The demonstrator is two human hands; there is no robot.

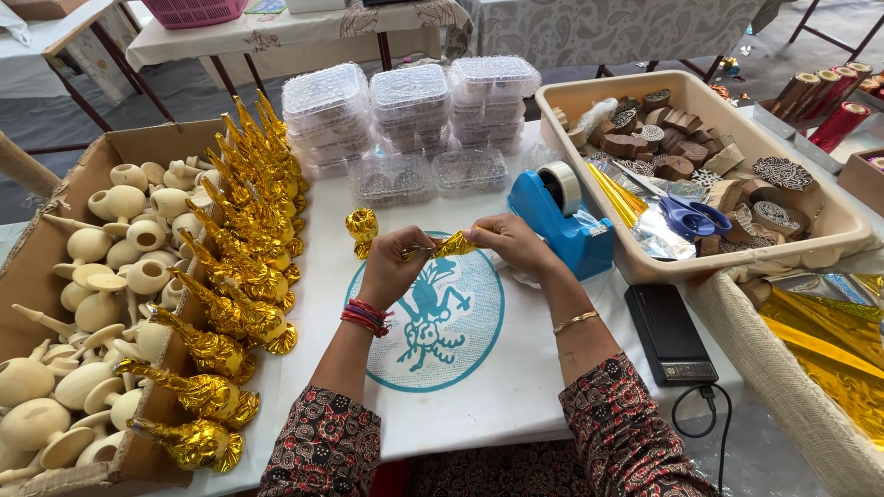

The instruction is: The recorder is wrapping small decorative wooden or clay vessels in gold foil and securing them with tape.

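2 hands, left hand [391, 262] and right hand [509, 241], pinch gold-wrapped piece [433, 248], lying level left-to-right, bulb [362, 225] leftward.

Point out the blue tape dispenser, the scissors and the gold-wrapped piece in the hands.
blue tape dispenser [564, 230]: head view, on its blue body.
scissors [692, 218]: head view, on the blue handles, in the beige tray.
gold-wrapped piece [454, 245]: head view, on the foil between both hands.

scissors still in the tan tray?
Yes, the blue-handled scissors lie in the tan tray among wooden blocks, away from both hands.
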